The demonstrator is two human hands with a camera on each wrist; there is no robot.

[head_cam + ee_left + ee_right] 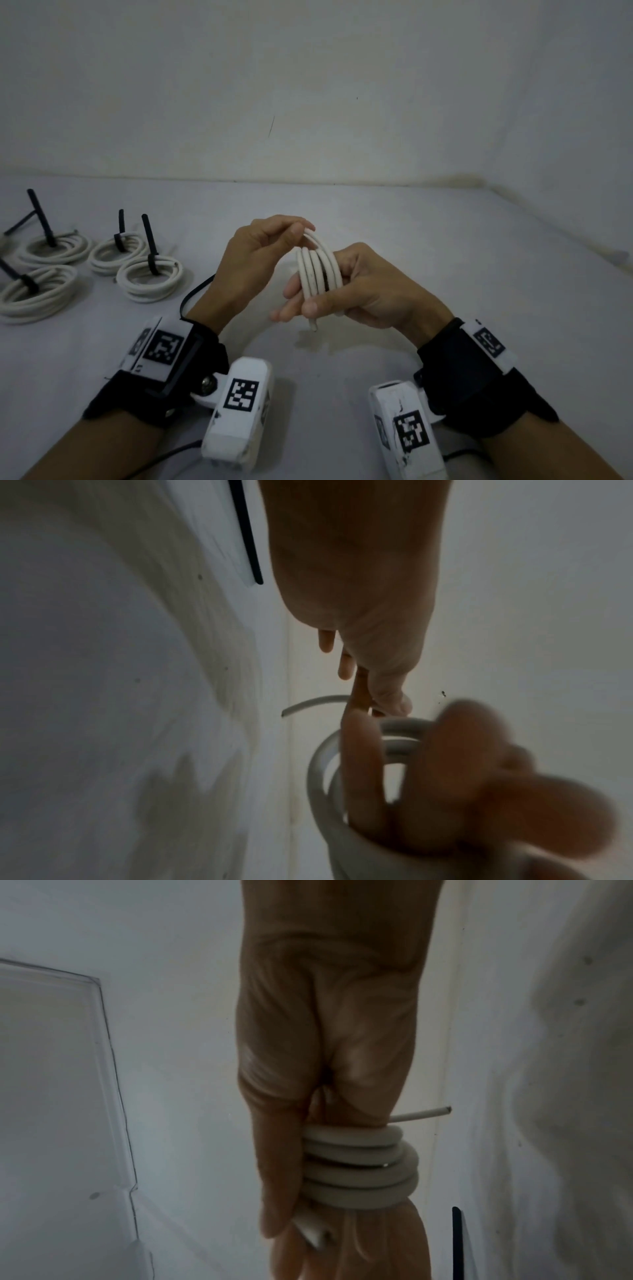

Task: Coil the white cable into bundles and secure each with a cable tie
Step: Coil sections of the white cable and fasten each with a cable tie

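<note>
Left hand: our left hand (251,255) is up above the table, thumb and fingers pinched tight on the top of the outermost loop of the white cable (318,272), right at its crest.
Right hand: our right hand (363,291) carries the coil; the loops are wound round its fingers (291,310), which stretch out towards the left, and the thumb presses the turns down from the front.
White cable: four or five turns sit side by side on the right hand, held in the air over the middle of the table, clear of the surface. One cut end (313,325) pokes out below the thumb.
Right wrist view: we see the turns (359,1164) stacked neatly against the hand, a thin cable end (424,1112) jutting out to the side.
Left wrist view: blurred fingers (363,767) pass through the loops, and a short cable end (308,704) sticks out near the pinch.
Finished bundles: four coiled white bundles (150,279) lie on the table well to the left, each cinched with a black cable tie (150,245) whose tail stands up.
Loose tie: a black cable tie (195,294) lies on the table just behind our left wrist.
Table: pale grey surface (445,240), meeting a plain wall at the back.
Wrist gear: black straps with white marker-tagged camera housings (239,407) on both wrists.
</note>
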